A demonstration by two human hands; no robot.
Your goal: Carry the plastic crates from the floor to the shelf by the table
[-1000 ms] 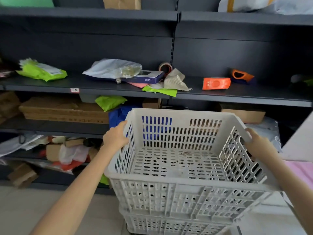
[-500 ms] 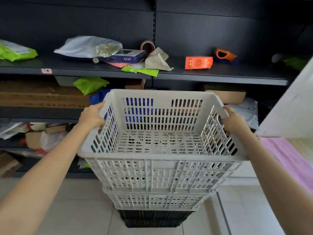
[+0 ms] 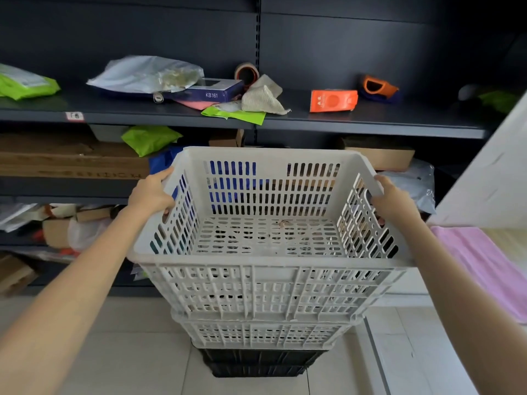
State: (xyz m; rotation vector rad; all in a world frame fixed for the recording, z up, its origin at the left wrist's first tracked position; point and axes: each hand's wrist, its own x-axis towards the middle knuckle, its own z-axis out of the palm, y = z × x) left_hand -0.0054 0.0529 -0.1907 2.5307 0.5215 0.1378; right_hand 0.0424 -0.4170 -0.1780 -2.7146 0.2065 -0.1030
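Crates sit nested in one stack at the middle of the view — a top white crate [image 3: 268, 246], a second white crate [image 3: 262, 332] under it, and a black crate [image 3: 256, 363] lowest. The left hand [image 3: 151, 195] grips the top crate's side wall at 9 o'clock, fingers curled through the handle slot; the right hand [image 3: 393, 199] grips the opposite wall at 3 o'clock. Whether the stack touches the tiled floor [image 3: 142, 352] cannot be told. At 12 o'clock stands a dark shelf [image 3: 370, 124] — an orange packet [image 3: 332, 100] and a blue box [image 3: 214, 92] lie on it. A pink cloth [image 3: 482, 263] lies at 4 o'clock.
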